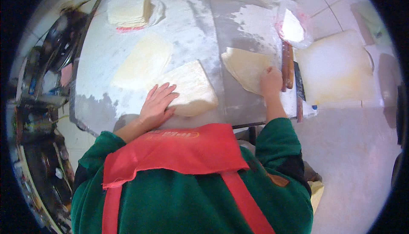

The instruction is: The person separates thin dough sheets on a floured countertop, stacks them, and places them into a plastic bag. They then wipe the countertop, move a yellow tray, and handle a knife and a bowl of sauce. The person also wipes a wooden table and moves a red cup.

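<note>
My left hand (pixel 159 104) lies with its fingers apart at the left edge of a thick, pale dough stack (pixel 193 90) near the front of a floured table. Left of that stack, a thin sheet of dough (pixel 143 61) is spread on the flour. My right hand (pixel 271 80) is closed on the right corner of another dough sheet (pixel 246 68), which tapers towards the hand and lies on the grey part of the tabletop. Whether that sheet is folded or layered is hard to tell.
A tall stack of dough sheets (pixel 127 10) stands at the back left. Wooden rolling pins (pixel 289 68) lie right of my right hand, below a plastic bag of white flour (pixel 291 26). A large pale board or sheet (pixel 335 71) is farther right. Dark cluttered equipment (pixel 60 42) stands left of the table.
</note>
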A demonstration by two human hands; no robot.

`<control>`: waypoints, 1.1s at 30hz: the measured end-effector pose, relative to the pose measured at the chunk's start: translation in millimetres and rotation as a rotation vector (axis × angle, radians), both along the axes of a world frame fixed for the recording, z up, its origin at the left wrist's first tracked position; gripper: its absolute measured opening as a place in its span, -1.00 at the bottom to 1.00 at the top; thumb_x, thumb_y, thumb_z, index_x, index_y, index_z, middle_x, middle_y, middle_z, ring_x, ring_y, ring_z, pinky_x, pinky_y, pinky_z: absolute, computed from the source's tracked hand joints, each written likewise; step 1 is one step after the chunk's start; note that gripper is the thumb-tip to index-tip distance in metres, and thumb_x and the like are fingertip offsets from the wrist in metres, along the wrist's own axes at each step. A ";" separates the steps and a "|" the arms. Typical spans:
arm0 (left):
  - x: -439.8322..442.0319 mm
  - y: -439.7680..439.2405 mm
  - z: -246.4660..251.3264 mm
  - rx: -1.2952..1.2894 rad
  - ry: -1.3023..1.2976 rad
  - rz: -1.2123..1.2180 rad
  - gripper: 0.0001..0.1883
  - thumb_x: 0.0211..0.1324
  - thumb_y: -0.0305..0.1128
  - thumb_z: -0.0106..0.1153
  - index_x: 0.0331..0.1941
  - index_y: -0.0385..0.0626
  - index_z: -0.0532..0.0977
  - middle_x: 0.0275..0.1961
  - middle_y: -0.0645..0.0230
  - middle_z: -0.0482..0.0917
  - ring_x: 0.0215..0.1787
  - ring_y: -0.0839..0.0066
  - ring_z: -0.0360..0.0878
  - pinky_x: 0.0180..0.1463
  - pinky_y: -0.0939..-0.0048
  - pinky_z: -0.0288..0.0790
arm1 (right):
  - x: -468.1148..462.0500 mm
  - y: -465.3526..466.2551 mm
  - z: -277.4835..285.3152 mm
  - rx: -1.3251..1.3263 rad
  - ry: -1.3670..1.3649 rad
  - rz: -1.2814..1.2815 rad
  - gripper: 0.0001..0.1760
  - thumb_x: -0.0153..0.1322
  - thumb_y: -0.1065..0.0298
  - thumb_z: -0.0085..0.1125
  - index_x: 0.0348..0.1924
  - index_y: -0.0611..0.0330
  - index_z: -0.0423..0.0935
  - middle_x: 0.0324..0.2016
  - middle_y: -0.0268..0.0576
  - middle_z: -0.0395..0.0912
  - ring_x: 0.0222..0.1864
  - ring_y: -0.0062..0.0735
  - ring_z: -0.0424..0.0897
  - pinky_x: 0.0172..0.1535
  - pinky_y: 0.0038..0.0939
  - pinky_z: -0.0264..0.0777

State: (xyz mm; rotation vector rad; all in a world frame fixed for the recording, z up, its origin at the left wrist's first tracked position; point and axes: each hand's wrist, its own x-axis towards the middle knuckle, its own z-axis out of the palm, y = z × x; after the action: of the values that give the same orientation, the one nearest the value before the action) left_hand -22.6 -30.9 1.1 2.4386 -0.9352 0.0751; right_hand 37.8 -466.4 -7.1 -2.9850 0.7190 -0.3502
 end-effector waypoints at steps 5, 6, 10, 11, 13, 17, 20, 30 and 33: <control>0.5 5.7 2.2 -0.143 0.051 0.034 -0.61 0.05 -0.43 0.09 0.02 -0.07 0.37 0.13 0.26 0.43 0.24 0.26 0.30 0.33 0.12 0.07 | 15.8 8.1 31.2 0.134 0.187 0.063 -0.60 0.37 0.07 -0.06 -0.23 0.22 0.57 -0.28 0.13 0.56 -0.19 0.10 0.55 -0.09 -0.07 0.37; 0.5 7.0 4.2 -0.354 0.270 0.152 -0.65 0.11 -0.38 0.05 0.01 -0.08 0.38 0.09 0.28 0.45 0.19 0.32 0.33 0.29 0.20 0.12 | 16.5 24.0 44.2 0.214 0.103 0.193 -0.60 0.39 0.07 -0.09 -0.18 0.20 0.54 -0.27 0.12 0.56 -0.17 0.10 0.54 -0.08 -0.06 0.36; 5.8 9.3 16.8 -1.135 0.988 0.415 -0.70 0.28 -0.24 -0.09 -0.01 -0.15 0.36 -0.04 0.31 0.49 -0.01 0.52 0.42 0.14 0.45 0.27 | 11.7 120.9 109.8 0.256 -0.086 0.458 -0.64 0.41 0.14 -0.13 -0.06 0.13 0.47 -0.20 0.09 0.54 -0.11 0.05 0.52 -0.06 -0.12 0.35; 9.3 9.5 20.7 -1.323 1.080 0.338 -0.69 0.31 -0.22 -0.13 -0.01 -0.18 0.35 -0.07 0.31 0.49 -0.06 0.56 0.43 0.10 0.49 0.30 | 9.0 142.2 128.5 0.309 -0.105 0.490 -0.65 0.41 0.17 -0.11 -0.05 0.13 0.48 -0.18 0.07 0.54 -0.11 0.02 0.52 -0.06 -0.17 0.36; 14.9 10.2 27.0 -1.335 1.249 0.405 -0.58 0.35 -0.08 -0.28 0.04 -0.19 0.28 -0.14 0.26 0.49 -0.11 0.48 0.48 0.01 0.43 0.38 | 2.7 173.8 160.4 0.476 -0.246 0.554 -0.66 0.40 0.19 -0.07 -0.04 0.13 0.48 -0.19 0.04 0.56 -0.13 -0.06 0.55 -0.06 -0.26 0.37; 21.4 11.7 29.9 -1.501 1.554 0.429 -0.46 0.33 0.09 -0.40 0.10 -0.10 0.25 -0.07 0.19 0.50 -0.10 0.35 0.52 0.01 0.28 0.41 | -5.1 195.6 174.6 0.874 -0.356 0.624 -0.65 0.38 0.22 0.01 -0.03 0.16 0.49 -0.20 0.03 0.58 -0.15 -0.26 0.57 -0.05 -0.41 0.37; 22.2 17.0 23.2 -1.646 1.606 0.288 -0.40 0.29 0.18 -0.42 0.13 -0.05 0.23 0.01 0.13 0.49 -0.08 0.29 0.52 0.03 0.18 0.39 | -14.3 201.9 132.1 0.735 -0.229 0.569 -0.66 0.38 0.24 0.02 -0.03 0.17 0.48 -0.30 0.00 0.59 -0.24 -0.34 0.57 -0.13 -0.39 0.39; 32.9 -2.2 16.7 -1.402 1.264 0.359 -0.53 0.21 -0.14 0.04 0.11 -0.13 0.26 0.02 0.15 0.47 0.01 0.35 0.47 0.13 0.33 0.31 | -45.9 202.3 11.8 0.671 -0.169 0.430 -0.71 0.35 0.35 -0.03 -0.07 0.15 0.44 -0.44 0.02 0.53 -0.40 -0.14 0.54 -0.25 -0.25 0.37; 30.4 3.1 28.5 -0.671 0.867 0.409 -0.53 0.15 -0.29 0.11 0.13 -0.13 0.26 -0.09 0.15 0.52 -0.07 0.35 0.51 0.07 0.40 0.35 | -40.3 200.5 13.9 0.813 -0.169 0.301 -0.71 0.35 0.39 -0.06 -0.07 0.18 0.44 -0.41 0.02 0.54 -0.38 -0.15 0.55 -0.24 -0.26 0.38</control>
State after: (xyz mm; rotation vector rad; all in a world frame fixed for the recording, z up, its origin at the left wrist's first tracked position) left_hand 7.7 -27.8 29.5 1.7029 0.0039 -0.4228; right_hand -2.5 -265.9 6.8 -2.2060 0.2790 -0.2146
